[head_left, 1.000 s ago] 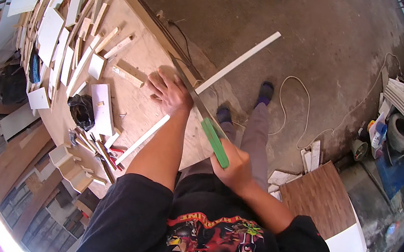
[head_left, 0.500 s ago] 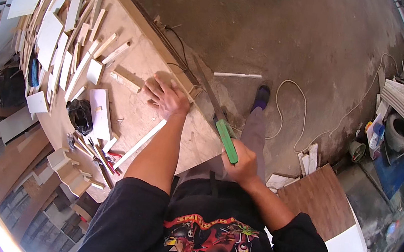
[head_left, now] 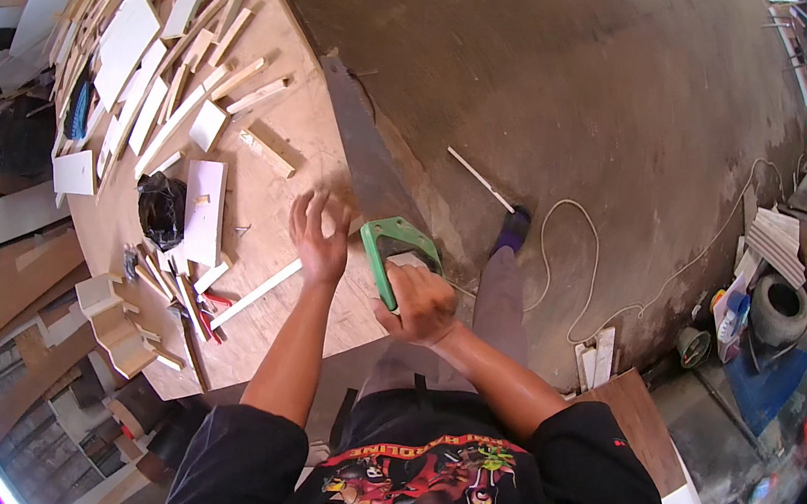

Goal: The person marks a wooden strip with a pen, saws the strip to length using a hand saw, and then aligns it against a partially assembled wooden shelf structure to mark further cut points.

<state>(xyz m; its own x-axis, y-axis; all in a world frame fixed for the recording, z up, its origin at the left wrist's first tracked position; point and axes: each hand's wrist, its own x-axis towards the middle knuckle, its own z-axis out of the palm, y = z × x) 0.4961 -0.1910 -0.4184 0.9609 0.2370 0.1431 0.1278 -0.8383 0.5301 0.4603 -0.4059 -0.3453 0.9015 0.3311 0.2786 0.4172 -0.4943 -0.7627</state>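
Saw is in front of the person, over the bench edge, blade pointing fwd & a bit left, broad side facing up to cam; can't tell if blade touches the wood. R hand is wrapped tight round its green handle. L hand is just left of the handle, fingers spread & slightly curled, nothing seen in its grip; contact w/ bench unclear. White strip lies on the bench, far end reaching the L wrist, part maybe hidden there. Left of that: white board beside a black bag, small metal pc nr the board, wood block farther fwd. Red-handled tool & hammer nr the bench's close side, w/ a stepped wood pc by the corner. Lots of offcuts piled at far left. On floor, right of bench: short thin strip, one end at the person's R foot; pale cord loops right of it. Far right: tire, blue sheet; brown panel nr R elbow.
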